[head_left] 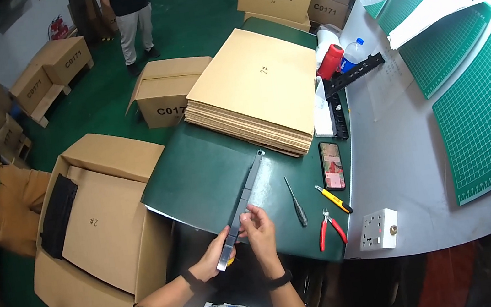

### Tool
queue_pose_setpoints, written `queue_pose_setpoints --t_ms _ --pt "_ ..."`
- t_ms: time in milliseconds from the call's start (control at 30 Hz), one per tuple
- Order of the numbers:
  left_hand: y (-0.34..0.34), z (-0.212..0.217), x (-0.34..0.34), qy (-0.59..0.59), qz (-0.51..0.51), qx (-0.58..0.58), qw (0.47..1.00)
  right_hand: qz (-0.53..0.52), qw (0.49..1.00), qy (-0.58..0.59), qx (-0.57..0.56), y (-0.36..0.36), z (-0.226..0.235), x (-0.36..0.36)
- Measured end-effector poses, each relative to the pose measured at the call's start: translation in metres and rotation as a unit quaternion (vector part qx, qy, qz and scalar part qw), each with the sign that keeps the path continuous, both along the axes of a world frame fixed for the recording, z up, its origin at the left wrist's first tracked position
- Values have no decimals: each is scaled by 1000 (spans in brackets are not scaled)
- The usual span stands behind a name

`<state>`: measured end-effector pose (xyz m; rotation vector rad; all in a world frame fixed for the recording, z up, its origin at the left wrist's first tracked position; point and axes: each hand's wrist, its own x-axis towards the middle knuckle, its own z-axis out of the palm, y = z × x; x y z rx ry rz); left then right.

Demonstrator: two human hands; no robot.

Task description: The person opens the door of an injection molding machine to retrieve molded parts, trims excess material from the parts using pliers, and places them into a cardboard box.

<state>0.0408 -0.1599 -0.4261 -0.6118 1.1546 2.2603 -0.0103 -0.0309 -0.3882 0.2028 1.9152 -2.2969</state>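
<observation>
In front of the cardboard stack point(254, 82), the left hand point(212, 255) encloses a long bar point(244, 197); the half-curled right hand point(260, 232), hold unclear, seemingly works it; steady support seems needed next.

A slim grey bar point(243, 199), crossed by several dark lines and ended in a bright tip, is held aslant near its closer end by the left hand point(211, 254). Its far end is pointed away, above the green table point(190, 184); whether that is touched cannot be told.
</observation>
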Motion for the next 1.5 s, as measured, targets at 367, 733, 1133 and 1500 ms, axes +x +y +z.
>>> queue_pose_setpoints --t_ms 367,733,1133,1500 --pt "8 -14 9 7 -20 31 999 87 996 29 2 12 -12 59" --pt "1 -12 -1 -25 -36 81 996 82 993 -69 -48 7 -29 44" --pt "11 -43 -11 1 -20 177 984 62 994 -82 -47 8 -44 40" --pt "11 -41 -12 -29 -1 164 986 26 993 -98 -60 5 -42 45"
